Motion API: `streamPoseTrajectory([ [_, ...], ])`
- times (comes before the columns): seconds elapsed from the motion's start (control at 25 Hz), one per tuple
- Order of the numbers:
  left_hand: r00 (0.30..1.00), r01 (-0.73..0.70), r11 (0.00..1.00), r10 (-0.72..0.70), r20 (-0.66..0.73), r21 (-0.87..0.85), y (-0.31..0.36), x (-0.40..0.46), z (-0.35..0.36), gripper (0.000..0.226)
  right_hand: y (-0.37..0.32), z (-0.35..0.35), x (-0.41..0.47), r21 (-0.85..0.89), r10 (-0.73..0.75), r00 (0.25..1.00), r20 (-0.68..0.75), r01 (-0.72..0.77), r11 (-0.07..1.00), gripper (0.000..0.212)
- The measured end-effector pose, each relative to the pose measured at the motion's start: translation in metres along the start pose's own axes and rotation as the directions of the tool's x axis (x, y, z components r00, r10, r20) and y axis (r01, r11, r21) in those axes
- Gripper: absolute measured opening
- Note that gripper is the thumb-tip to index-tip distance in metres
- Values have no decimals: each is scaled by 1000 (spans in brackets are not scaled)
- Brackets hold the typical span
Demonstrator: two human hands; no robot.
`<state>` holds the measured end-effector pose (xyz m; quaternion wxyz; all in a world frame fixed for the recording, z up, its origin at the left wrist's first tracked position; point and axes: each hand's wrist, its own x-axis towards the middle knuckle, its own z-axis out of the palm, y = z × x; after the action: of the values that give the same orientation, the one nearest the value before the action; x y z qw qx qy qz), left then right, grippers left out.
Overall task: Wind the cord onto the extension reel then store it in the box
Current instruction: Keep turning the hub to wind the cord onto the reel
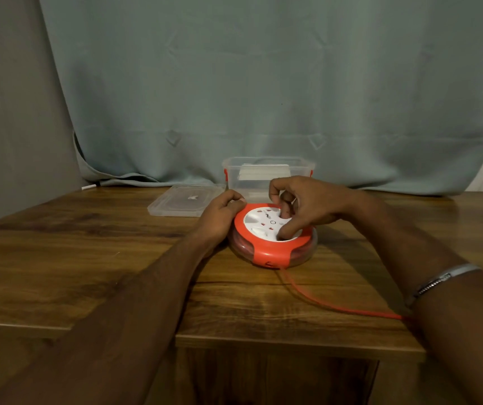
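My left hand (222, 213) clamps the reel (272, 236) at the table (88, 244) centre so it can't spin; my right hand (298, 207) pinches its white hub to wind the cord (336, 306). The box (266, 173) waits open behind.

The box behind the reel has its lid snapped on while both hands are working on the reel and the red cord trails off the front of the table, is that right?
Not quite. The head view shows the box open, with its lid lying flat on the table to its left. The rest holds: the left hand and right hand are on the reel, and the red cord trails toward the table's front.
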<state>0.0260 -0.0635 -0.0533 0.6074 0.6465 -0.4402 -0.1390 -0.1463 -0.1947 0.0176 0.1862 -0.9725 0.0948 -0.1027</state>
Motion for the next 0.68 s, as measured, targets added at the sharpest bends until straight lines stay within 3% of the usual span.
streamPoseTrajectory([
  [0.2, 1000, -25, 1000, 25, -12, 11, -2, 1, 1, 16, -9, 7, 4, -91, 8, 1000, -17, -9, 996, 36],
  [0.52, 999, -32, 997, 31, 19, 65, -6, 5, -1, 20, -12, 11, 8, -38, 20, 1000, 15, -19, 999, 47],
  [0.68, 999, -22, 999, 20, 45, 39, -6, 4, -2, 19, -14, -1, -2, 92, -83, 996, 26, 80, 993, 22],
])
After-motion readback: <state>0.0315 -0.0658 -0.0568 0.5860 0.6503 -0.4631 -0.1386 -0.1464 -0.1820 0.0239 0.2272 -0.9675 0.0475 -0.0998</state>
